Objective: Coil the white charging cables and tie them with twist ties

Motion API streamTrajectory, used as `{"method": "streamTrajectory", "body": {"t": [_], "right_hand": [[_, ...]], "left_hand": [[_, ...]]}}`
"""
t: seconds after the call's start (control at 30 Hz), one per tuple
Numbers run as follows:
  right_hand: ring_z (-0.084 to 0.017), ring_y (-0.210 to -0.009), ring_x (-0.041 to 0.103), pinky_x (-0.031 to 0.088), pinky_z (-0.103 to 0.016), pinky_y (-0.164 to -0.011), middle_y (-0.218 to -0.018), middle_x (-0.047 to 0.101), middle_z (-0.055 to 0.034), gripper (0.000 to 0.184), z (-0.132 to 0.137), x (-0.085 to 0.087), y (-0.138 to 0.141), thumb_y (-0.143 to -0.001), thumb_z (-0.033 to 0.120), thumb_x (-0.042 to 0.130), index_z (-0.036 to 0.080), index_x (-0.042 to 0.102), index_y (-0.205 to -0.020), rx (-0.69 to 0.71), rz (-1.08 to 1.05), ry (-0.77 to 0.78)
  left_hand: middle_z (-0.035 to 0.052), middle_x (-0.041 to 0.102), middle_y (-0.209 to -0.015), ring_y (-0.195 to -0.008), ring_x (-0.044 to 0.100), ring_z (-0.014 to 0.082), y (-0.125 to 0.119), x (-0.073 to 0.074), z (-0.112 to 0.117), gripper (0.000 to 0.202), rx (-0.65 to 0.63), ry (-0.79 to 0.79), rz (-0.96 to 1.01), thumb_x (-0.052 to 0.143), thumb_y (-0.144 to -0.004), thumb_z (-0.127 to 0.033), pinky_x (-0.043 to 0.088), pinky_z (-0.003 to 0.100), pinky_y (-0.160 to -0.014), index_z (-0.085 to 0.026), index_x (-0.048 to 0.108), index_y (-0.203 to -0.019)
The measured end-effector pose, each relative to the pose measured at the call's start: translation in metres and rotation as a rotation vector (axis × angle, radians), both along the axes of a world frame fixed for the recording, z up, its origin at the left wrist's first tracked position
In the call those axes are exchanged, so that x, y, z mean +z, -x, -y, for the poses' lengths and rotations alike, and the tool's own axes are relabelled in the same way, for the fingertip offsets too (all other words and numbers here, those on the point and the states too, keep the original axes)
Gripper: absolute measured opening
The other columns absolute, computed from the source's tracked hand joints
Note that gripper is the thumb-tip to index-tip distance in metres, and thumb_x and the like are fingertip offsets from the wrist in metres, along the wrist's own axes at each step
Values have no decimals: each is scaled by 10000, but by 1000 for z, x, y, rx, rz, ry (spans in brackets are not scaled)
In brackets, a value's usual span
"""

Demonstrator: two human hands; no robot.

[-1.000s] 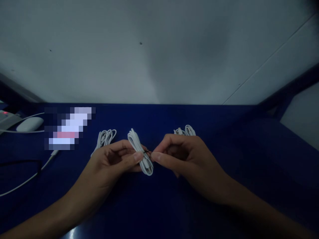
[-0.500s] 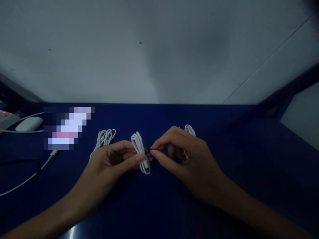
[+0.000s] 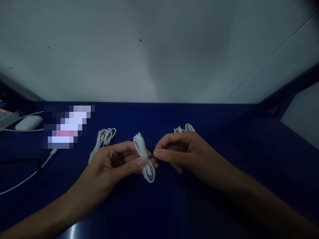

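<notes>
A coiled white cable bundle (image 3: 144, 156) is held above the dark blue table (image 3: 159, 205). My left hand (image 3: 117, 162) grips the bundle at its middle between thumb and fingers. My right hand (image 3: 179, 151) pinches a thin dark tie (image 3: 152, 158) wrapped round the bundle's middle. A second coiled white cable (image 3: 104, 137) lies on the table behind my left hand. A third coiled white cable (image 3: 185, 128) shows just behind my right hand, partly hidden by it.
At far left lie a white mouse (image 3: 28, 122), a grey device (image 3: 6, 116) with a red light, a loose white cord (image 3: 30, 176) and a thin black wire (image 3: 22, 161). A blurred patch (image 3: 67, 127) sits beside them. A pale wall rises behind the table.
Both hands and the bundle have dropped slightly toward me. My right hand's fingers have curled lower, uncovering more of the cable behind it.
</notes>
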State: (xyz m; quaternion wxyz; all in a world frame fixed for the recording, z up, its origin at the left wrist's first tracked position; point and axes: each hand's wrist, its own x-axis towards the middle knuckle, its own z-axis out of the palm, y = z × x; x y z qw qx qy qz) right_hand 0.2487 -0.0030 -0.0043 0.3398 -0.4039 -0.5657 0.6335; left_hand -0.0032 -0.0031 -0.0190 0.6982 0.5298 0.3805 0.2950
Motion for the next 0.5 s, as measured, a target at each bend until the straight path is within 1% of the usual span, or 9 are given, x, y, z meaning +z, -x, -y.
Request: {"method": "streamTrajectory", "body": {"t": [0.07, 0.17, 0.23, 0.3, 0.37, 0.5], "right_hand": [[-65, -601, 564, 481, -183, -565, -825, 789, 34, 95, 1, -1, 1, -1025, 269, 816, 225, 835, -944, -16, -10, -26], [-62, -622, 569, 479, -179, -575, -846, 776, 36, 113, 5, -2, 4, -1059, 291, 782, 223, 817, -975, -47, -20, -56], [-62, -612, 550, 467, -181, -575, -789, 733, 48, 115, 7, -2, 6, -1057, 286, 782, 221, 810, -966, -65, -28, -43], [-63, -583, 509, 448, -185, -569, -683, 645, 67, 142, 9, -2, 8, -1044, 304, 797, 217, 808, -933, -81, -33, -8], [-63, -551, 465, 417, -191, -554, -609, 571, 81, 173, 10, -2, 9, -1034, 333, 807, 213, 810, -910, -92, -31, 52], [-56, -502, 390, 341, -204, -520, -549, 523, 89, 180, 10, -6, 10, -999, 329, 821, 196, 806, -879, -102, -57, 206]], "left_hand": [[44, 895, -1139, -1003, 830, 176, 0, -1, 0, 174, 9, 41, 21, 789, -1079, -312, 623, 228, -921, -272, 878, -1224], [41, 897, -1143, -973, 824, 156, -1, -2, 1, 181, 38, 83, 60, 775, -1085, -271, 632, 210, -913, -265, 872, -1238], [34, 900, -1118, -948, 818, 139, -2, -3, 1, 181, 65, 81, 85, 783, -1078, -248, 629, 185, -888, -263, 871, -1235], [33, 901, -1103, -944, 819, 136, -2, -3, 1, 197, 81, 68, 98, 791, -1073, -241, 629, 178, -884, -262, 863, -1255], [40, 901, -1112, -969, 830, 152, -2, -5, 2, 223, 84, 54, 101, 790, -1073, -237, 638, 197, -906, -263, 852, -1286], [43, 903, -1119, -967, 840, 165, 1, -9, 3, 229, 94, 43, 95, 786, -1077, -228, 648, 223, -918, -266, 848, -1294]]}}
